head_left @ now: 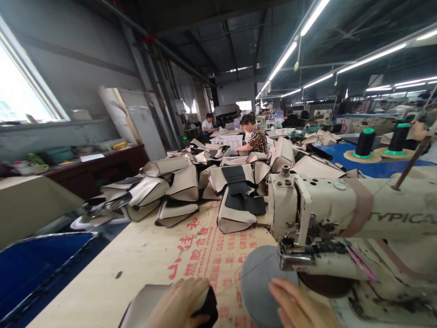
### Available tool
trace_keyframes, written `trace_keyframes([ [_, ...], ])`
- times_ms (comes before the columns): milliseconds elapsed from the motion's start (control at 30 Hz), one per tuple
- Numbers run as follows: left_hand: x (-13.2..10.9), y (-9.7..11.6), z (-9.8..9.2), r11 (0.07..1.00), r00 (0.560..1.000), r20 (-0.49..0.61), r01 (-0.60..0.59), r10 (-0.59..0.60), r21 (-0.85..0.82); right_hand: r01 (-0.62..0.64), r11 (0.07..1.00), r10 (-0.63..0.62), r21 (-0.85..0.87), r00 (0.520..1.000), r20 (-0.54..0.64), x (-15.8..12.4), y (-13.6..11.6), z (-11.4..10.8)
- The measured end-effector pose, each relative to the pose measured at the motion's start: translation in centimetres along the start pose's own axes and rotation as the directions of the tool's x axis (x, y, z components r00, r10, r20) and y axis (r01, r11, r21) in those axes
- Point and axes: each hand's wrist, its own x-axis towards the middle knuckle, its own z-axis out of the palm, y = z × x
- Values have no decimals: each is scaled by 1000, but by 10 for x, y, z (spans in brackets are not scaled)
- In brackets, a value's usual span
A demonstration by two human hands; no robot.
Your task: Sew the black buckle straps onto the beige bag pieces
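Note:
My left hand [182, 300] is closed over a beige bag piece [145, 300] with black trim, low in the head view. Part of that piece is covered by the hand and cut off by the frame's bottom edge. To the right, my right hand [300, 303] has its fingers stretched out over the edge of a grey round disc [259, 282]; whether it touches the disc I cannot tell. Just beyond that hand stands a cream sewing machine [351, 200], its needle area above the disc. A pair of pink-handled tweezers or snips [362, 262] rests on the machine's arm.
Many beige bag pieces [182, 182] with black parts are heaped along the far side of the plywood table [112, 264]. Black thread cones [365, 142] stand behind the machine. A blue-lined bin [44, 269] sits at left. Other people [257, 139] work farther back.

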Motion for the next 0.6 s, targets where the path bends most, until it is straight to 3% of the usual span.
trace_keyframes([
  [67,-12,19,-10,993,996,-6,-93,94,69,78,994,-88,70,984,154,9,-16,18],
  [167,-10,55,-33,963,971,-67,-216,229,161,22,985,-69,170,958,277,23,-18,28],
  [233,4,73,-49,945,950,-131,-253,283,208,-39,983,4,181,982,186,29,-5,25],
  [300,25,86,-65,933,927,-201,-268,318,240,-103,987,107,119,994,-26,34,12,24],
  [367,47,98,-77,928,909,-255,-260,328,266,-201,979,200,21,950,-241,39,23,28],
  [433,65,109,-83,929,913,-265,-232,311,289,-330,942,288,-59,888,-359,43,25,37],
  [500,73,118,-82,932,931,-227,-215,286,293,-422,906,376,-30,837,-397,47,21,45],
  [600,62,115,-75,941,938,-196,-238,288,243,-473,865,502,166,807,-311,47,14,42],
])
